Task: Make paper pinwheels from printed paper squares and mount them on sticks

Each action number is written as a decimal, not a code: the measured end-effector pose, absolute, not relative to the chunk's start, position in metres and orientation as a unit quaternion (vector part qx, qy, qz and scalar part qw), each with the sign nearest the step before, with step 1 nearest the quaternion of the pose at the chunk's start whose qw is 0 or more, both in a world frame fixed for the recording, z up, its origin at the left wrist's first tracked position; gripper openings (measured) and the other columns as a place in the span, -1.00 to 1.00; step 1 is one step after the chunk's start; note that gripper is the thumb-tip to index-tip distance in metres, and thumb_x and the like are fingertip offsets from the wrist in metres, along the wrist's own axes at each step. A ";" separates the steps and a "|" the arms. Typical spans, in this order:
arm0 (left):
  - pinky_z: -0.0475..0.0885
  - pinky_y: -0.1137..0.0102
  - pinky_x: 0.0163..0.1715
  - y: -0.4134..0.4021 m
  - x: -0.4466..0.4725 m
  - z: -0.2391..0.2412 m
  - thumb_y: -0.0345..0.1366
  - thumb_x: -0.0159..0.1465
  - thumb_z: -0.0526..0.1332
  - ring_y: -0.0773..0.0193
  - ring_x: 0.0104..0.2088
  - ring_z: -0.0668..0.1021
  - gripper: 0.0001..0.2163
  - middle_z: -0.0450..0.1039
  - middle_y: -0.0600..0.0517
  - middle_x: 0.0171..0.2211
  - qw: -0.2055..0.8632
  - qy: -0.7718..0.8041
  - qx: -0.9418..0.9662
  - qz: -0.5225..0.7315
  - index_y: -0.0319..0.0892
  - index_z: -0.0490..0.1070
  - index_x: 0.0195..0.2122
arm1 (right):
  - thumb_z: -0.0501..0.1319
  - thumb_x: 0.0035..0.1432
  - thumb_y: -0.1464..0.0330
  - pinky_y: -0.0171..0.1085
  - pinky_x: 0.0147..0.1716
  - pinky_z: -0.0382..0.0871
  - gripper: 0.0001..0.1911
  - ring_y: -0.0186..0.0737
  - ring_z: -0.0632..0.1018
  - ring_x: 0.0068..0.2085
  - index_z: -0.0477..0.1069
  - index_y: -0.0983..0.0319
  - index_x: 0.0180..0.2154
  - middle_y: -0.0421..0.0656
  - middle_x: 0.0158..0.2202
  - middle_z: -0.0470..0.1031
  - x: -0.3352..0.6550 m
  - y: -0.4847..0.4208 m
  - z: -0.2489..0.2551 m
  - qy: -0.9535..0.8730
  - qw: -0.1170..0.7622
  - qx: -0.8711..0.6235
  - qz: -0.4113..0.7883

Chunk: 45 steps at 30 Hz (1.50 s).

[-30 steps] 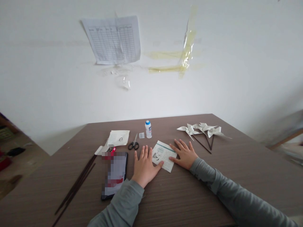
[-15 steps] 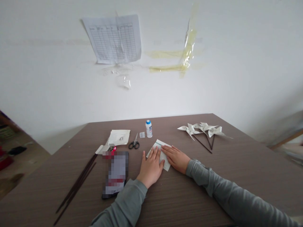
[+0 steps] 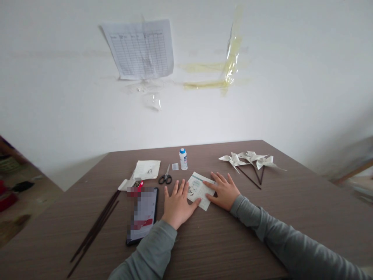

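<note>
A square sheet of printed paper (image 3: 200, 191) lies flat on the brown table, turned at an angle. My left hand (image 3: 179, 204) is spread at its left edge, the thumb touching the near left side. On the right, my right hand (image 3: 224, 191) has its fingers apart, with thumb and index finger resting on the paper's right part. Just beyond the paper stand a white glue bottle (image 3: 183, 160) with a blue cap and, left of it, scissors (image 3: 165, 178) with black handles.
Paper pinwheels (image 3: 253, 157) on dark sticks lie at the back right. Left are a stack of paper sheets (image 3: 147, 170), a red packet (image 3: 138, 186), a phone (image 3: 144, 214) and several dark sticks (image 3: 97, 229). A small clear square (image 3: 175, 167) sits beside the bottle.
My hands have moved apart, the left one leftward and the right one slightly rightward, with fingers spreading. More of the paper's printed face now shows; the paper has stayed in place.
</note>
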<state>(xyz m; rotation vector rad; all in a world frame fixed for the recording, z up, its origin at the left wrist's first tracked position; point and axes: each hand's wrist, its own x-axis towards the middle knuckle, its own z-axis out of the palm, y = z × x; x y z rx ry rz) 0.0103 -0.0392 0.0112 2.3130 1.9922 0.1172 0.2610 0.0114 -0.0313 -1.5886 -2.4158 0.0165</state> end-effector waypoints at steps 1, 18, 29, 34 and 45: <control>0.15 -0.59 0.85 -0.038 0.008 0.011 0.12 0.73 0.28 -0.46 0.88 0.32 -0.26 0.31 -0.27 0.87 0.040 0.654 0.754 0.037 -0.05 0.44 0.84 | 0.50 0.62 0.04 0.77 0.76 0.24 -0.31 0.66 0.47 0.78 0.67 -0.19 0.66 0.07 0.83 0.46 0.262 0.012 -0.031 -0.826 0.124 -0.550 0.004; 0.35 -0.52 0.80 -0.035 0.017 0.003 -0.18 0.76 0.30 -0.33 0.81 0.48 -0.44 0.53 -0.21 0.77 0.040 0.593 0.795 0.120 0.07 0.57 0.75 | 0.39 0.67 0.12 0.81 0.74 0.23 -0.36 0.65 0.56 0.69 0.68 0.02 0.64 0.16 0.69 0.65 0.273 0.020 -0.035 -0.837 0.145 -0.527 0.029; 0.35 -0.54 0.79 -0.036 0.013 0.012 -0.25 0.78 0.26 -0.35 0.80 0.49 -0.56 0.65 -0.15 0.69 0.031 0.627 0.771 0.112 0.05 0.75 0.56 | 0.32 0.73 0.25 0.86 0.76 0.16 -0.52 0.50 0.65 0.51 0.84 -0.06 0.47 0.09 0.36 0.81 0.267 0.012 -0.022 -0.856 0.153 -0.493 0.015; 0.34 -0.55 0.79 -0.034 0.011 0.013 -0.21 0.78 0.21 -0.39 0.82 0.45 -0.52 0.62 -0.21 0.71 0.026 0.636 0.766 0.091 -0.03 0.72 0.61 | 0.39 0.69 0.26 0.84 0.75 0.20 -0.59 0.41 0.73 0.42 0.92 -0.16 0.35 0.01 0.23 0.85 0.268 0.011 -0.020 -0.873 0.166 -0.458 0.029; 0.34 -0.62 0.78 -0.023 0.002 -0.010 -0.14 0.75 0.30 -0.47 0.82 0.43 -0.50 0.59 -0.12 0.73 0.026 0.647 0.753 0.116 0.12 0.67 0.65 | 0.43 0.74 0.23 0.79 0.79 0.12 -0.60 0.40 0.75 0.49 0.90 -0.29 0.38 -0.07 0.47 0.83 0.272 0.013 -0.021 -0.878 0.152 -0.454 0.025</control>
